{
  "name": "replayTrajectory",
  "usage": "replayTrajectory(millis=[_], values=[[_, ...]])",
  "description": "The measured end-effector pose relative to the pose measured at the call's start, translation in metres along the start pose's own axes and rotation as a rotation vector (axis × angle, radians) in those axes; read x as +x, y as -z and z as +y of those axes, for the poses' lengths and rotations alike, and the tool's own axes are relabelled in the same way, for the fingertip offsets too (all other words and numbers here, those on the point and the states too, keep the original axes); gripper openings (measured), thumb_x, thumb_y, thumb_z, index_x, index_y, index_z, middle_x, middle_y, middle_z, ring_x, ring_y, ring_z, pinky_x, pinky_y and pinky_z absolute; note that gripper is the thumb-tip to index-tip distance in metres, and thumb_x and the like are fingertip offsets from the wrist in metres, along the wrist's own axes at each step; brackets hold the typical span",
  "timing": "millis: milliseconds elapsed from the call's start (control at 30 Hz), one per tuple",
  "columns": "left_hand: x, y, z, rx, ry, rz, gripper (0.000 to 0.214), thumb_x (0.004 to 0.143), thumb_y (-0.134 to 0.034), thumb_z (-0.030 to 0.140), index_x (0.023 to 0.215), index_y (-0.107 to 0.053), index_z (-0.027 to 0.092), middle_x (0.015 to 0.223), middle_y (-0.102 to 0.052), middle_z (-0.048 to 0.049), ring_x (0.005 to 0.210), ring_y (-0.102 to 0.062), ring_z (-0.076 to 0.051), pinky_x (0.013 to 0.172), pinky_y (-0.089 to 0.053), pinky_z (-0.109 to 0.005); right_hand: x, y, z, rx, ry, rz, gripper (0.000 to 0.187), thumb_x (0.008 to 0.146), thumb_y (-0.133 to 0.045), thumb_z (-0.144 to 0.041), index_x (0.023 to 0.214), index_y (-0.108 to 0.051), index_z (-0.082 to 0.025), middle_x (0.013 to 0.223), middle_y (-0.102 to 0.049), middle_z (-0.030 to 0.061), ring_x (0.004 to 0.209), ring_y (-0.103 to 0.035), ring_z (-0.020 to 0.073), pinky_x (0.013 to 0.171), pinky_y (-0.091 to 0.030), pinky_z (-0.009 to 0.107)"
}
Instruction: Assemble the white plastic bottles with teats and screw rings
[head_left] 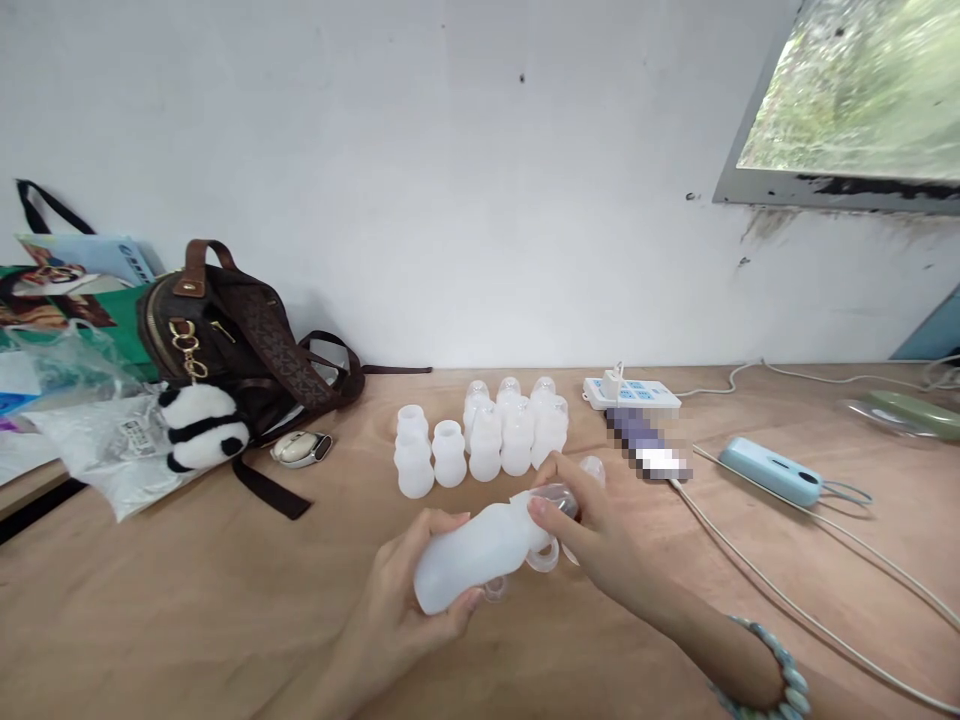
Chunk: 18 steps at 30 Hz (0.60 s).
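A translucent white bottle point(471, 556) lies tilted across the middle of the view, its base to the lower left. My left hand point(409, 580) is closed around its lower body. At the neck end, my right hand point(577, 515) grips a clear cap point(559, 497) against the bottle's mouth; whether it is seated I cannot tell. Several capped bottles point(516, 435) stand upright behind my hands. Left of them are 3 bottles without caps point(450, 455). Clear caps or rings point(542, 556) lie on the table below my right hand, partly hidden.
A brown backpack point(247, 330) with a panda plush point(201, 428) and plastic bags point(90, 430) sits at the left, a watch point(301, 448) beside it. On the right are a power strip point(645, 393), a blurred-out phone point(646, 440), a blue power bank point(772, 470) and white cables point(757, 568).
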<state>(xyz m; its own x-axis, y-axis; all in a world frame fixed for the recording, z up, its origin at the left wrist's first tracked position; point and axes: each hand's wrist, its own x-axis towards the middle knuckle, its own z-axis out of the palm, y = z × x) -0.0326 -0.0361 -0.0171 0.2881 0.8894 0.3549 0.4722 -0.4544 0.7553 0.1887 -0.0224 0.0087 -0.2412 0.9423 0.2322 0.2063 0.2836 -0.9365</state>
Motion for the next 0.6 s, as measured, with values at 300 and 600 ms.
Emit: replayTrajectory(millis=[300, 600], values=[[0.006, 0.024, -0.004, -0.543, 0.346, 0.048, 0.053, 0.065, -0.064, 0.065, 0.086, -0.053, 0.017, 0.067, -0.06, -0.0001, 0.056, -0.052, -0.011, 0.048, -0.04, -0.018, 0.014, 0.08, -0.01, -0.135, 0.162, 0.672, 0.027, 0.088, -0.049, -0.046, 0.08, -0.047, -0.02, 0.065, -0.045, -0.0021, 0.057, -0.043, 0.0098, 0.053, -0.039, 0.02], [0.03, 0.015, -0.005, -0.531, 0.276, 0.099, 0.046, 0.066, -0.072, 0.048, 0.096, -0.055, 0.018, 0.083, -0.057, 0.002, 0.073, -0.048, -0.008, 0.063, -0.036, -0.015, 0.038, 0.118, 0.037, -1.186, -0.22, 0.036, 0.029, 0.086, -0.057, -0.034, 0.114, -0.06, -0.025, 0.089, -0.063, 0.0064, 0.079, -0.063, 0.0225, 0.056, -0.034, 0.025]])
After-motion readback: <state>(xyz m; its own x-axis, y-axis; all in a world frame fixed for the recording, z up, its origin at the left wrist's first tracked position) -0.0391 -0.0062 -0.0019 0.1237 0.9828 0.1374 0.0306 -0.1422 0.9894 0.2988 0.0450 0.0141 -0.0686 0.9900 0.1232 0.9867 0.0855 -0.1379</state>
